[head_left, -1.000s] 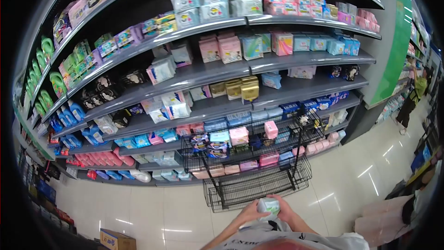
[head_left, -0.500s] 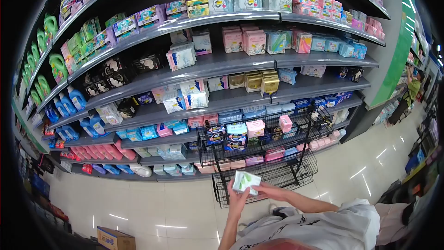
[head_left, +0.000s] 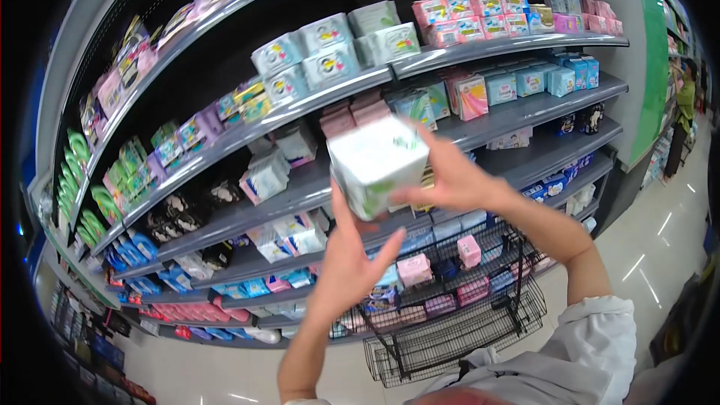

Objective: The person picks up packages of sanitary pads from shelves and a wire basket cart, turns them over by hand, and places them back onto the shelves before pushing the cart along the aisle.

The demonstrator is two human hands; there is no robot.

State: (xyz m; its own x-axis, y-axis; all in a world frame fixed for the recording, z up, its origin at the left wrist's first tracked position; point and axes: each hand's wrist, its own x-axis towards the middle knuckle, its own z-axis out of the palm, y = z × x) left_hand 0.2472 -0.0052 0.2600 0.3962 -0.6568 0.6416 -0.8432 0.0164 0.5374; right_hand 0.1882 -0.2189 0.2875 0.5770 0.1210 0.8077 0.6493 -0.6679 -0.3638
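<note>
A white sanitary pad pack (head_left: 375, 151) with green leaf print is raised before the upper shelves, slightly blurred. My left hand (head_left: 347, 262) grips it from the left and below; its thumb sticks out to the right and the other fingers are partly hidden behind the pack. On the right side, my right hand (head_left: 457, 172) is closed around the pack's edge. Just beyond it, white packs with matching green print (head_left: 395, 43) are stacked on the upper shelf, beside blue-white packs (head_left: 330, 60).
Pink packs (head_left: 461, 30) fill the upper shelf to the right. A black wire cart (head_left: 457, 341) holding several packs stands below my hands, against the lower shelves. Detergent bottles (head_left: 135, 251) line the left end. A person in green (head_left: 684, 109) stands far right down the aisle.
Both hands have lifted the pack from above the cart up to the upper shelves. The view has moved closer to the shelving and tilted.
</note>
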